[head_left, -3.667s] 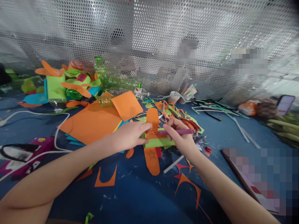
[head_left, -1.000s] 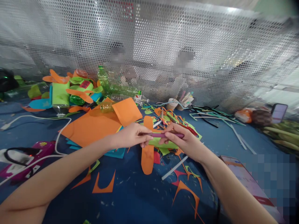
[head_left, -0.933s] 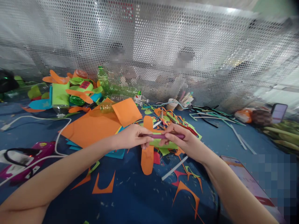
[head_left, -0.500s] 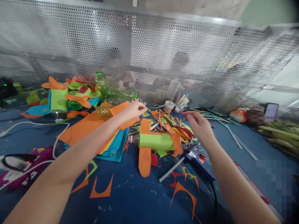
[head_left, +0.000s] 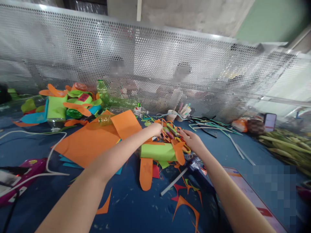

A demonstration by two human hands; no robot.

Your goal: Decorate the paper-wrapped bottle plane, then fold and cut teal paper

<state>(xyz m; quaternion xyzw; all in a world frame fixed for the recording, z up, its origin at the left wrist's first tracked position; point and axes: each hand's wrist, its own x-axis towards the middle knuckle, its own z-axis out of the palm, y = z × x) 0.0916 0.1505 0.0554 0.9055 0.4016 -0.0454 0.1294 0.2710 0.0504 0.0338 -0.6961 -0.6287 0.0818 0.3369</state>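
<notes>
My left hand [head_left: 155, 128] is over the heap of orange and green paper scraps [head_left: 147, 123], its fingers drawn together; what they hold, if anything, I cannot make out. Opposite it, my right hand [head_left: 192, 140] reaches into the right side of the heap beside the scissors [head_left: 186, 149], fingers stretched out. Just below both hands lies a bottle wrapped in light green paper [head_left: 157, 152], with an orange paper wing [head_left: 146, 176] and an orange tail piece [head_left: 179, 151]. A blue glue gun [head_left: 200, 171] with a white glue stick [head_left: 173, 182] lies partly under my right forearm.
Orange paper sheets [head_left: 89, 142] lie on the left, with paper-decorated bottles [head_left: 57, 108] behind. A purple power strip [head_left: 31, 171] is at far left. Cups of markers [head_left: 184, 112] stand by the perforated metal screen [head_left: 155, 58]. A large phone or tablet [head_left: 252, 197] is at right.
Both hands have come down and closer together, from above the table to the scrap heap. The camera view has shifted slightly.
</notes>
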